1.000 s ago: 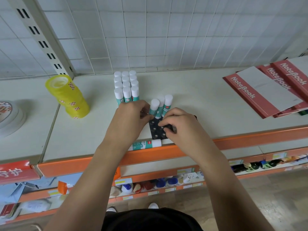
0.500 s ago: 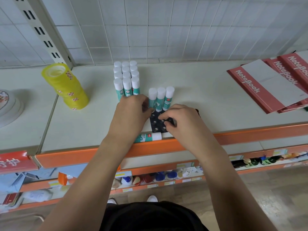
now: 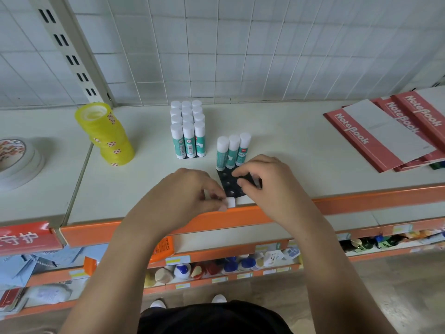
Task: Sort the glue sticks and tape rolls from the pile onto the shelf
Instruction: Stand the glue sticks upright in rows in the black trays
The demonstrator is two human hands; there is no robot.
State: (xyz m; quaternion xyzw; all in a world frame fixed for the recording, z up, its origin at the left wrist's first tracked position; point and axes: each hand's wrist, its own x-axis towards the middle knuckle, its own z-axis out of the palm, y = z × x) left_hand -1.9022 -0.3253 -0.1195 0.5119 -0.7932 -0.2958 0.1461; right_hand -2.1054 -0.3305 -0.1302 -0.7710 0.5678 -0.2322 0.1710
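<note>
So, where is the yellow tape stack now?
In the head view, the yellow tape stack stands at the left of the shelf, in front of the slotted upright and left of the full glue stick tray.

The left hand (image 3: 183, 194) comes away from the far-left corner of the black plastic tray with round holes (image 3: 228, 186) and pulls back to the near edge of the cream shelf board (image 3: 149, 184). Its thumb and fingertips now pinch the white cap of the teal-bodied glue stick (image 3: 231, 202) lying there. The hand now covers the stick's teal body, which showed before.
</note>
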